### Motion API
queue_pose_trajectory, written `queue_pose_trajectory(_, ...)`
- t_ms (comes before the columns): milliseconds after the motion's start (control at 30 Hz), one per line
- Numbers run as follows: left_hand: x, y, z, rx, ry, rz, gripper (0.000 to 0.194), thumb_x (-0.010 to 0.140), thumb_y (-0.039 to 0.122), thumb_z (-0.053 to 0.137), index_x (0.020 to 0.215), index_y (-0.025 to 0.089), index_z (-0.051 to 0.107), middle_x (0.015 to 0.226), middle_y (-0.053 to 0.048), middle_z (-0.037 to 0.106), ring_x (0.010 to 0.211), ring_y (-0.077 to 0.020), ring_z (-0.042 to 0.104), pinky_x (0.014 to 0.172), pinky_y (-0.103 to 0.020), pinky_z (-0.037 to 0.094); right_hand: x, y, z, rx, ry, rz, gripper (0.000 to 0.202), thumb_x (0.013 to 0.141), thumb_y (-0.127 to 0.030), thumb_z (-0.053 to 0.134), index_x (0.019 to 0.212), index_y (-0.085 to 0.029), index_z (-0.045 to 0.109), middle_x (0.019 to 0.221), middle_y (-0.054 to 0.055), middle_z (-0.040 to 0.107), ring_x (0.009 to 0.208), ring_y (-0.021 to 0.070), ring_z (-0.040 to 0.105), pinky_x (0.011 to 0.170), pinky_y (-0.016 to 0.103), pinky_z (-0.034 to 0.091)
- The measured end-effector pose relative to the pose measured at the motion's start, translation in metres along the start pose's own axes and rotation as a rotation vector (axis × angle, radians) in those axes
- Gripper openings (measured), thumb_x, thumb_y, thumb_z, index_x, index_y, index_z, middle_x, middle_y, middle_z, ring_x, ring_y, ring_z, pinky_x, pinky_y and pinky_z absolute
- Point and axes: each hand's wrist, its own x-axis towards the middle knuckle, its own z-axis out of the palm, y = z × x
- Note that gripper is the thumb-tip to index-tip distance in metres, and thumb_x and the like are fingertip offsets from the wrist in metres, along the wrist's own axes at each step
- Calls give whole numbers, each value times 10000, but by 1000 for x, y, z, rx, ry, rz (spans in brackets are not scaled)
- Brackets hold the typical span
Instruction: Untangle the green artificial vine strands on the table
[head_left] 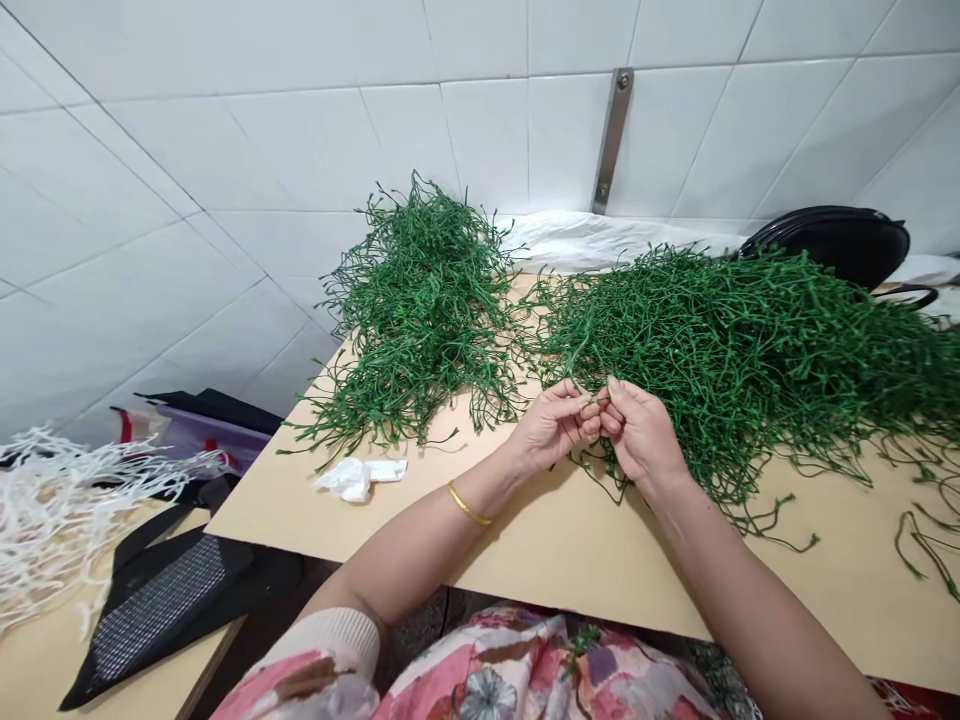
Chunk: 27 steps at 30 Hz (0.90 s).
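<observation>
My left hand (551, 425), with a gold bracelet at the wrist, pinches a thin green cord (598, 402) over the wooden table. Its other end side is pinched by my right hand (641, 430), whose fingertips nearly meet those of the left. Behind and to the right of my hands lies a large heap of knotted green cords (697, 340). A second, smaller green heap (427, 290) sits to the left, near the wall. How the cord runs between my fingers is partly hidden.
On the tabletop (420, 510) lies a crumpled white tissue (355, 479). A black bag (840, 240) stands at the back right. White cords (67, 510) and black mesh fabric (161, 600) rest on a lower surface at left. A metal bracket (613, 140) is fixed to the tiled wall.
</observation>
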Motion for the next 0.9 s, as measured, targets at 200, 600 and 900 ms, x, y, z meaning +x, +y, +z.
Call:
queue_pose_trajectory(200,5,-4,-3,101,51,50,273,594,182,701,659,155,437,552,6,573,517,-95,558,521,-222,443,8,5,-1,-11,29,-3,350,613,-445,690,578,-174,471,411,-97,326,359,32,300,333,167,301)
queue_pose_trajectory(600,5,-12,-12,288,86,112,252,604,225,686,645,151,449,516,20,568,469,-88,554,495,-204,428,6,8,-14,-497,-158,-118,264,736,-427,581,708,-170,530,522,-55,466,453,76,425,447,211,354)
queue_pose_trajectory(900,11,-3,-4,5,242,46,234,578,100,689,632,144,465,562,20,561,504,-78,552,532,-204,462,4,7,-25,-880,-153,-780,169,832,-223,453,811,-183,616,913,73,526,865,170,536,764,314,451)
